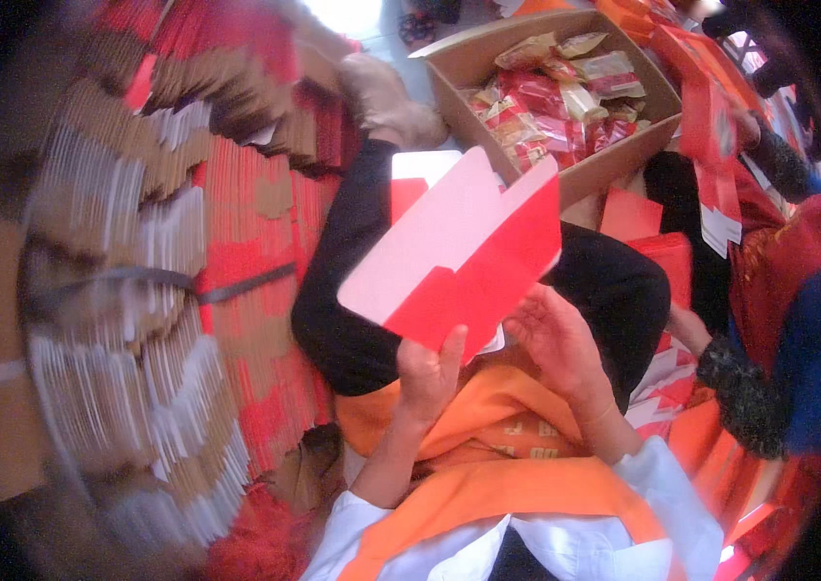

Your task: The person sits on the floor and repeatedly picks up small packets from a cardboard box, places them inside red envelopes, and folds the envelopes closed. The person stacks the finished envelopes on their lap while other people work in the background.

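Cardboard box (626, 160) heaped with red-and-gold packets (565, 97), plus a red-and-white card piece (478, 276) out front.
Box was open, just past the black trouser legs (619, 276). The card piece was up over them: left hand (430, 376) had its lower edge pinched, thumb on top; right hand (559, 347) was half open, fingertips right by the edge, couldn't tell if touching.
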Demonstrator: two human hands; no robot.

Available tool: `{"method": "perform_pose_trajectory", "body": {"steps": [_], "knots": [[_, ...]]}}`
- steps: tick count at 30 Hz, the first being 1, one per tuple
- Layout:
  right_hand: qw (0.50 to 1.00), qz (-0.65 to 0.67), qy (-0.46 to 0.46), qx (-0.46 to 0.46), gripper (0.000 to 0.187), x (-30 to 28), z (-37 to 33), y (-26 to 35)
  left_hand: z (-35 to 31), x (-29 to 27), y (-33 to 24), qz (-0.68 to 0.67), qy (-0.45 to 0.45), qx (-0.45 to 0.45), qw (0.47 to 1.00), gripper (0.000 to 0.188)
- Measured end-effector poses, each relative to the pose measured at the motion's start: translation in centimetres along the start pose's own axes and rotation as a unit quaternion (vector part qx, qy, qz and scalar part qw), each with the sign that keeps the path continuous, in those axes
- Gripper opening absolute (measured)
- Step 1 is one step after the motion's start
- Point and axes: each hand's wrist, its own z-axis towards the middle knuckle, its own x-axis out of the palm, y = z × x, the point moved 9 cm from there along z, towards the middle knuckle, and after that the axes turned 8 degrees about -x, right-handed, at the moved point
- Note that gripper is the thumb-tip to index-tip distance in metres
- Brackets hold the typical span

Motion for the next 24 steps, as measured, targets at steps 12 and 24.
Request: {"method": "perform_pose_trajectory", "body": {"steps": [12,24], "knots": [[0.885,-0.454,-0.061,-0.081,0.032,-2.7,-6.1,-1.9,-4.2,4.7,5.7,-0.293,0.029,-0.218,0.93,0.059],[0.852,-0.397,0.253,0.229,0.023,1.6,-11.9,-3.3,-5.2,-0.6,3.5,-0.129,-0.005,-0.271,0.954,0.024]]}}
